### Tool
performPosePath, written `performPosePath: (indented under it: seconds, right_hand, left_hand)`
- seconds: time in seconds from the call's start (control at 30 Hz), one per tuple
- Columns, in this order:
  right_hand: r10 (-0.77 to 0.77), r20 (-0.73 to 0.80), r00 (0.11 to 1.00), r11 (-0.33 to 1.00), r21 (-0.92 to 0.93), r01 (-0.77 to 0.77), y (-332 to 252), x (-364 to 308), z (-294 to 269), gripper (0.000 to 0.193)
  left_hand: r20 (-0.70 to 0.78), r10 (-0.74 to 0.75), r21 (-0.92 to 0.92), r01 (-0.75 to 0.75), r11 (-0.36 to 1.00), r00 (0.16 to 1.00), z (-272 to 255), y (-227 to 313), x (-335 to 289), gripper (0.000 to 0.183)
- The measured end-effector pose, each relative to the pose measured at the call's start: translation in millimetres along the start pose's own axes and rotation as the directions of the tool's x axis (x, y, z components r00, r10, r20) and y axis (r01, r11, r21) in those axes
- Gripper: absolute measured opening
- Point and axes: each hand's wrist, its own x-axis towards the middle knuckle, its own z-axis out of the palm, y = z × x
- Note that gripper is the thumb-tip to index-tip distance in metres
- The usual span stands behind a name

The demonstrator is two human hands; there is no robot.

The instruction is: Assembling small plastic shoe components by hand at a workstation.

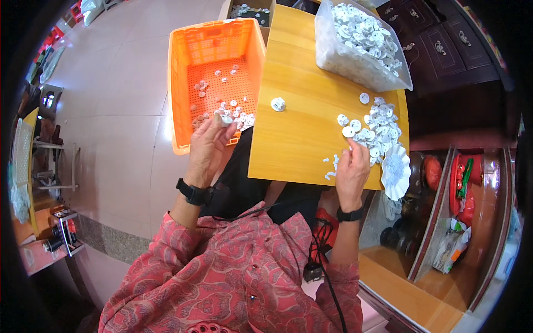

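Above the near right part of the orange crate (186, 83), my left hand (208, 141) is closed around a small white plastic part (226, 119). My right hand (354, 169) is over the near right part of the yellow table (294, 144), its fingers drawn together in a pinch. Its fingertips meet the near edge of a white round plastic part (348, 132); whether they grip anything is hidden. Beside them spreads a heap of similar parts (383, 122). Small pale pegs (335, 162) lie left of this hand, and a scalloped white dish (395, 172) of tiny pale pieces stands to its right.
A translucent bin (361, 69) heaped with white parts stands at the table's far right. One white part (278, 104) lies apart near the left edge. Scattered parts (239, 116) lie in the crate. Dark drawers (444, 47) and an open shelf (444, 266) flank the right side.
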Motion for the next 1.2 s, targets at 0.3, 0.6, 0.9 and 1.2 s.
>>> performPosePath:
  seconds: [0.3,0.6,0.9,1.2]
  right_hand:
    - [-0.052,0.021,0.998,0.956,-0.289,0.056,28.4,27.3,19.2,0.017]
    - [-0.099,-0.038,0.994,0.982,-0.164,0.092,10.1,10.5,10.6,0.009]
    - [-0.255,-0.024,0.967,0.899,0.362,0.246,-85.3,-49.3,0.9,0.011]
    - [-0.062,0.013,0.998,0.998,-0.022,0.063,-49.6,-58.1,-0.8,0.027]
  left_hand:
    - [-0.111,0.084,-0.008,-0.085,0.996,0.990,-24.4,1.7,20.0,0.033]
    - [0.318,-0.111,0.178,0.056,0.982,0.942,30.8,-12.2,-33.8,0.030]
    - [0.453,-0.393,0.149,0.366,0.919,0.801,43.8,-50.8,-62.2,0.038]
    - [0.388,-0.401,0.224,0.337,0.914,0.830,46.0,-44.6,-62.1,0.035]
